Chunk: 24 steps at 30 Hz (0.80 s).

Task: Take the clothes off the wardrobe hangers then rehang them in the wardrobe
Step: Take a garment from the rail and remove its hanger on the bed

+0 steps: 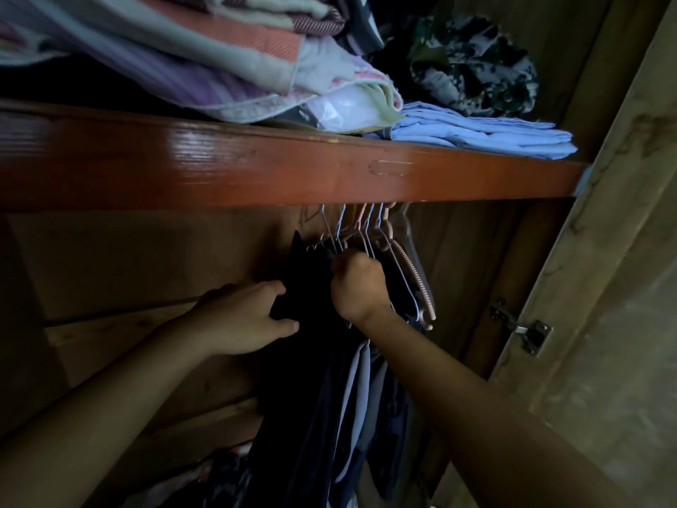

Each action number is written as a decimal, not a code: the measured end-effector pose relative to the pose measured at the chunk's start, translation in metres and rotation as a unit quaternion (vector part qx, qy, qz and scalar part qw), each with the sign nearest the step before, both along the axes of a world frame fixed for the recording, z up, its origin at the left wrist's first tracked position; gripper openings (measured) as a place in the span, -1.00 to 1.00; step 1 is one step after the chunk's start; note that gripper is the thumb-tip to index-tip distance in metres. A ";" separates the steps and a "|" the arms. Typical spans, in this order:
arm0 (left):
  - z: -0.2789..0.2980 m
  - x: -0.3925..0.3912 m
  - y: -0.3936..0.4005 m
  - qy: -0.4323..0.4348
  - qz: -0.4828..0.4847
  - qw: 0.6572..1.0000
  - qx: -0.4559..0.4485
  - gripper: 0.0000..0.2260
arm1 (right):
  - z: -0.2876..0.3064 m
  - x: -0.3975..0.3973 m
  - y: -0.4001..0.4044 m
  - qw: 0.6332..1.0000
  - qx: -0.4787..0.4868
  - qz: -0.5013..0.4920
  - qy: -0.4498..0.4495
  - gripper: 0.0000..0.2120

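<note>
Gripping the dark garment (311, 324) with our left hand (249, 317) while our right hand (357, 287) clenches crowded hangers (366, 232), we risk dislodging neighbours.

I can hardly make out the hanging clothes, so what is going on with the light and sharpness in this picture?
Head view: the shelf edge catches a glossy glare, while below it the dark garment sinks into shadow. The left hand and right hand look soft and dim, and the wide lens bends the door edge.
</note>
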State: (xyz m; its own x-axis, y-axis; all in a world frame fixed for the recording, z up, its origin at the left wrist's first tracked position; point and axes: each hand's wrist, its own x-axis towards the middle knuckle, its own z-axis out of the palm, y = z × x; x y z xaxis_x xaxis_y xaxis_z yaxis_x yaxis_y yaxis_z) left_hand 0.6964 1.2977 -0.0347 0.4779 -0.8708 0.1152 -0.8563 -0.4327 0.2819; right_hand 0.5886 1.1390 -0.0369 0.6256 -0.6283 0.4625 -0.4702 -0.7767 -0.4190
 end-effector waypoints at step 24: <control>-0.032 -0.063 -0.040 0.096 -0.074 0.990 -0.065 -0.23 | -0.024 -0.229 0.041 0.994 0.045 0.072 -0.067 -0.73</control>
